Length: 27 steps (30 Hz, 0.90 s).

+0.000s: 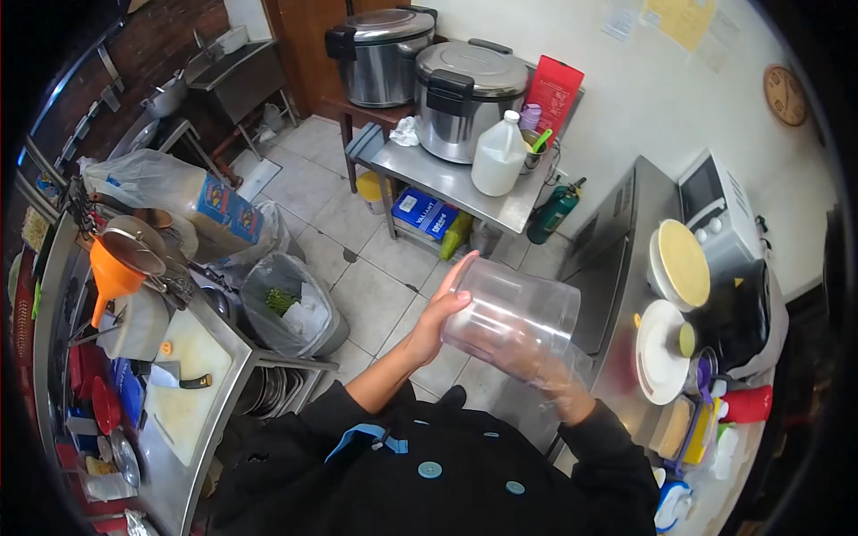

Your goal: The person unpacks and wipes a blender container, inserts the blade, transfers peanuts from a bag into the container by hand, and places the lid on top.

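Clear plastic container [511, 314]: in the air, tipped on its side, above the floor [371, 299] between two benches, nearer the aisle-side edge of the right bench [618, 362]. Not touching either bench, as far as shows.

Left hand [442, 308]: fingers wrapped on one end of the container, thumb on the near side, gripping. Right hand [539, 364]: at the lower side, seen blurred through the plastic; cannot tell whether its fingers are closed on the wall, spread beneath it or inside.

Progress, judged from this view: picked up, yes; set down, no. No contents made out through the walls, so no filling evident. Which end is open: unclear. Whatever the container is for remains undone, by the look of it.

Left bench [170, 489]: cutting board [188, 402] by the aisle-side edge, knife [195, 381] lying on it, out of both hands. Right bench: white plate [657, 371] near the aisle-side edge, also untouched.
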Tool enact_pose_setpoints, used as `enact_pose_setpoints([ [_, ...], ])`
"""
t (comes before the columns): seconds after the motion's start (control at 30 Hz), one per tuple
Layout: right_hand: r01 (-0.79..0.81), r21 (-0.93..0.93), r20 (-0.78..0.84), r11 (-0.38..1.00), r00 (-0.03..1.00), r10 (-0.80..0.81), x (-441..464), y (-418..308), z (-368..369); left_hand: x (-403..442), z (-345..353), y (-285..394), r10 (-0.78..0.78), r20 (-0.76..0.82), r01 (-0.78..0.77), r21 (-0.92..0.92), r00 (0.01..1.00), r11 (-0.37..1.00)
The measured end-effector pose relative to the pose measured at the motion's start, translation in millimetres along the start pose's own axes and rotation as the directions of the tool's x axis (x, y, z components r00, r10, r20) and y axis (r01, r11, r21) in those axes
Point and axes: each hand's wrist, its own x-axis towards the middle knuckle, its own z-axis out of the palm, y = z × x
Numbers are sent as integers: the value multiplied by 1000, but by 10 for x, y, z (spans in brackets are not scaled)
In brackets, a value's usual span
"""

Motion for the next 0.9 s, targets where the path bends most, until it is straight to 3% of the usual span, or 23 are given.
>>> enact_pose_setpoints([
  [0.03, 79, -340, -9, 937, 996, -88, -14, 132, -58, 19, -17, 32, -2, -7, 2, 6, 1000, 1000],
  [0.1, 130, -639, -9, 758, 984, -176, 106, 72, -51, 61, -23, 122, -30, 69, 12, 250, 997, 968],
  [0.13, -24, -208, -97, 978, 995, 4, 219, -41, -99, 82, -27, 166, -40, 78, 20, 253, 996, 967],
  [0.17, -163, 274, -94, 948, 976, 195, 311, -138, -112, 114, -27, 218, -42, 88, 21, 233, 995, 972],
  [0.2, -158, 268, -107, 950, 975, 193, 354, -141, -117, 152, -13, 272, -36, 97, 15, 208, 995, 978],
  [0.23, 30, -406, -97, 913, 992, -76, 390, -133, -101, 158, 8, 333, -38, 109, 15, 204, 993, 979],
  [0.27, 192, -883, 79, 429, 961, -266, 417, -126, -63, 141, 48, 412, 52, 119, -94, 375, 991, 922],
  [0.3, 208, -776, 7, 596, 947, -321, 470, -394, 88, 153, 51, 461, 147, 145, -202, 529, 978, 824],
  [0.33, 211, -782, 12, 586, 946, -324, 491, -483, 133, 190, 12, 489, 157, 151, -214, 525, 976, 824],
  [0.4, 60, -453, -30, 889, 996, -82, 493, -577, 220, 244, -96, 559, 375, 339, -506, 572, 863, 646],
  [0.43, 61, -453, -32, 889, 996, -84, 506, -689, 253, 269, -150, 619, 374, 342, -506, 571, 862, 646],
  [0.5, -67, -183, -17, 981, 998, 65, 527, -880, 282, 341, -242, 735, 338, 576, -665, 587, 744, 463],
  [0.53, -67, -188, -20, 980, 998, 64, 509, -827, 265, 374, -271, 738, 341, 579, -668, 582, 741, 463],
  [0.57, 75, -485, -92, 871, 986, -136, 479, -765, 282, 404, -304, 728, 365, 596, -693, 535, 715, 483],
  [0.6, 162, -738, -97, 655, 935, -341, 467, -735, 299, 417, -328, 723, 376, 604, -703, 509, 703, 496],
  [0.63, 156, -741, -101, 654, 936, -338, 469, -728, 321, 429, -349, 722, 387, 612, -713, 482, 690, 508],
  [0.67, 78, -167, -393, 983, 909, -139, 557, -871, 427, 435, -357, 739, 396, 629, -731, 461, 669, 504],
  [0.7, 55, 170, -451, 984, 892, 28, 579, -947, 449, 448, -365, 752, 404, 646, -748, 437, 647, 499],
  [0.73, 84, 486, -495, 870, 847, 195, 600, -1022, 471, 457, -376, 744, 403, 649, -749, 432, 645, 502],
  [0.77, -106, 201, -476, 974, 858, 192, 580, -1054, 447, 452, -390, 719, 428, 652, -764, 404, 627, 504],
  [0.83, -284, -106, -464, 953, 862, 206, 582, -1050, 441, 472, -424, 649, 444, 655, -772, 372, 611, 515],
  [0.87, -192, 171, -360, 966, 901, 243, 621, -1038, 458, 493, -447, 603, 460, 609, -738, 344, 646, 581],
  [0.9, -111, 439, -250, 892, 938, 240, 650, -1034, 459, 514, -462, 568, 472, 561, -702, 310, 680, 641],
])
